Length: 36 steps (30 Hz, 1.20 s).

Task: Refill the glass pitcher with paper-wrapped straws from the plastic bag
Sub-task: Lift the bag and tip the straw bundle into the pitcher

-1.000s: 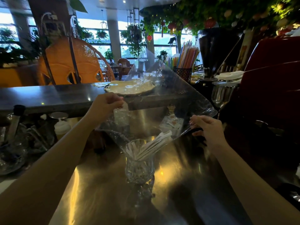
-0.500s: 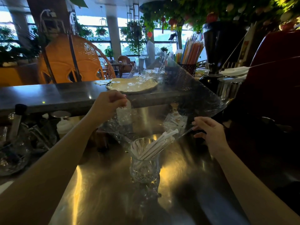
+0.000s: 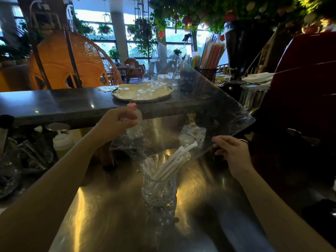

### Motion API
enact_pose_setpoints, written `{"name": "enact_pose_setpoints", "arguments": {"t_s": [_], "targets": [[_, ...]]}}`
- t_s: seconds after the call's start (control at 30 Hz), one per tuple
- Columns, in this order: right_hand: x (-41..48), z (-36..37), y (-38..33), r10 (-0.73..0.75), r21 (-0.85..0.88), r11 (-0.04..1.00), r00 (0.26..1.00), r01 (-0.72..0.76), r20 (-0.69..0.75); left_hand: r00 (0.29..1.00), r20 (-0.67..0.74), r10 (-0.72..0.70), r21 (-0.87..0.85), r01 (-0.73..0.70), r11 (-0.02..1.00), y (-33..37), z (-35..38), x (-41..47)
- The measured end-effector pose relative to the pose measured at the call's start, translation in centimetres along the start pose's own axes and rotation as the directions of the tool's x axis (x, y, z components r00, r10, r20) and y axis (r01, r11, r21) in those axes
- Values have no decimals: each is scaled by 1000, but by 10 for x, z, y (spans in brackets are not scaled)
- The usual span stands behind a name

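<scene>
A cut-glass pitcher (image 3: 159, 188) stands upright on the steel counter (image 3: 112, 215). White paper-wrapped straws (image 3: 171, 161) lean out of its mouth to the right. A clear plastic bag (image 3: 205, 104) is held tilted above it, its lower corner pointing down at the pitcher's rim. My left hand (image 3: 118, 122) pinches the bag's left edge, up and left of the pitcher. My right hand (image 3: 231, 152) grips the bag's lower right edge, level with the straw tips. The bag looks empty of straws.
A raised dark ledge (image 3: 54, 104) behind carries a round tray (image 3: 141, 93). A mesh holder of coloured straws (image 3: 209, 57) stands at the back right beside a dark grinder (image 3: 240, 51) and a red machine (image 3: 305, 88). Squeeze bottles (image 3: 61, 140) sit under the ledge at left.
The bag has lifted slightly and its upper corner has swung right. The straws now sit lower in the pitcher, clear of the bag. Both hands keep their grips.
</scene>
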State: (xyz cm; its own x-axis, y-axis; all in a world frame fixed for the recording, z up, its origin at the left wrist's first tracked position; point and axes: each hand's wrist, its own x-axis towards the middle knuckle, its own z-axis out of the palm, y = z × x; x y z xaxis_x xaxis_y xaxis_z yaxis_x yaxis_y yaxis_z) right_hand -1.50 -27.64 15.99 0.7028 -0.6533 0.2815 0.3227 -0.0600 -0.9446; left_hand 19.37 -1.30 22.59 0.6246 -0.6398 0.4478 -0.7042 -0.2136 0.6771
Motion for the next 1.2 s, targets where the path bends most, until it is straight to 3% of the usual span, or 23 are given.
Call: {"name": "enact_pose_setpoints", "arguments": {"t_s": [0.1, 0.23, 0.37, 0.53, 0.67, 1.2], "targets": [[3, 7, 4, 17, 23, 1000, 1000, -17, -11, 999, -37, 16, 39, -14, 999, -9, 0, -3], [-6, 24, 20, 61, -83, 995, 997, -58, 42, 995, -91, 38, -8, -39, 999, -9, 2, -3], [-2, 31, 13, 57, -45, 997, 997, -59, -45, 993, -108, 40, -41, -45, 998, -4, 0, -2], [7, 34, -7, 48, -55, 997, 998, -50, -47, 988, -147, 49, -70, -60, 996, 5, -4, -4], [11, 40, -20, 2, -101, 995, 999, -6, -39, 981, -188, 58, -130, -83, 988, 8, -8, -7], [39, 64, -58, -153, 4, 988, 988, 153, 11, 957, -290, -7, -238, -65, 969, 29, -40, -17]]}}
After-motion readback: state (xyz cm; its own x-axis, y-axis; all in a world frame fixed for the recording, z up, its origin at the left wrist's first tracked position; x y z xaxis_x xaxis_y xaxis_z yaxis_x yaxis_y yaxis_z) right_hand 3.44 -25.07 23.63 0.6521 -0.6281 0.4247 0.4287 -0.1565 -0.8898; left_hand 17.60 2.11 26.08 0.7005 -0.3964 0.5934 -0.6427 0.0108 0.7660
